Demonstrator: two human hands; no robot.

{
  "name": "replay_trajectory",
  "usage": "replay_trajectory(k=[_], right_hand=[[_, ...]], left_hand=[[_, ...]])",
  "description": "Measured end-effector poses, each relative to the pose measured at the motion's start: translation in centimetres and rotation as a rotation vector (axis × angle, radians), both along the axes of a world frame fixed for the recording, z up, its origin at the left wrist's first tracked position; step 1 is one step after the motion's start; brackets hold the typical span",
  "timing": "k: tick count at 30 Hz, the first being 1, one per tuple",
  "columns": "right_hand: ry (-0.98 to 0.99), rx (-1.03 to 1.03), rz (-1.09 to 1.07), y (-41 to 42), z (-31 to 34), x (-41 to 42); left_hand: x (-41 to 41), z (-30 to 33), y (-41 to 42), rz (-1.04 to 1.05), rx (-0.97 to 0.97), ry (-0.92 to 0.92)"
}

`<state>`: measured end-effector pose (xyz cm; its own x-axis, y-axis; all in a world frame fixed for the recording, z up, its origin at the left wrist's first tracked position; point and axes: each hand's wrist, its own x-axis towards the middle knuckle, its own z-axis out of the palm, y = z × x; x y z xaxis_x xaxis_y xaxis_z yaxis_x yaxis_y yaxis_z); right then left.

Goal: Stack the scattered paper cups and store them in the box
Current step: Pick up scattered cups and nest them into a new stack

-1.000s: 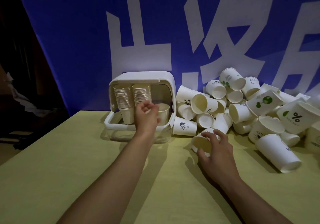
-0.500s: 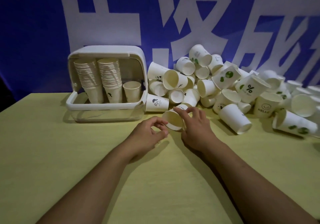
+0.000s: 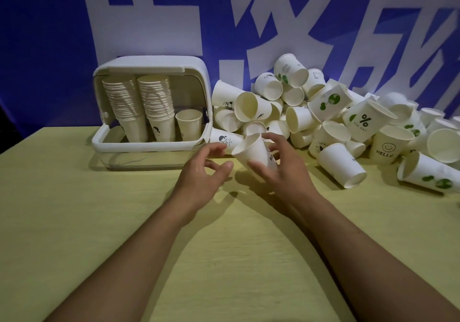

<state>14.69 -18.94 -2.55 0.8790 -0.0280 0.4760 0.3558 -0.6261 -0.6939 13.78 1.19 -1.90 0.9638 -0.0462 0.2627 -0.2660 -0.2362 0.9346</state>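
Note:
My right hand (image 3: 281,170) grips a white paper cup (image 3: 254,151), tilted with its mouth toward the upper left, just above the table. My left hand (image 3: 206,175) hovers beside the cup's rim with fingers spread and curved, holding nothing. The white storage box (image 3: 149,145) lies on its side at the back left, open toward me. Inside stand two tall stacks of cups (image 3: 139,105) and a single cup (image 3: 188,125). A big heap of loose paper cups (image 3: 323,117) spreads across the back right.
The yellow-green table (image 3: 124,222) stretches toward me under both forearms. One cup (image 3: 225,140) lies on its side right next to the box's corner. A blue banner with large white characters (image 3: 224,23) hangs behind everything.
My left hand came out of the box to the table's middle. My right hand lifted a cup from the heap's edge and tilted it more upright toward my left hand.

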Motion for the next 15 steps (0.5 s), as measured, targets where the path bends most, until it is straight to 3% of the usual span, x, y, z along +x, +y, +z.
replay_trajectory(k=[4,6,12,15], right_hand=[[0.076,0.327,0.172,1.3,0.5,-1.5],[0.104,0.383,0.22,1.9,0.5,-1.8],[0.127,0.225,0.272,2.0,0.3,-1.7],[0.006,0.028,0.107,0.6,1.1,-1.2]], left_hand=[[-0.2,0.0,-0.4,-0.063,0.002,-0.056],[-0.5,-0.1,-0.6,-0.105,0.017,-0.06],[-0.6,0.1,-0.8,-0.034,-0.002,-0.063],[-0.4,-0.1,-0.6,-0.014,0.006,-0.046]])
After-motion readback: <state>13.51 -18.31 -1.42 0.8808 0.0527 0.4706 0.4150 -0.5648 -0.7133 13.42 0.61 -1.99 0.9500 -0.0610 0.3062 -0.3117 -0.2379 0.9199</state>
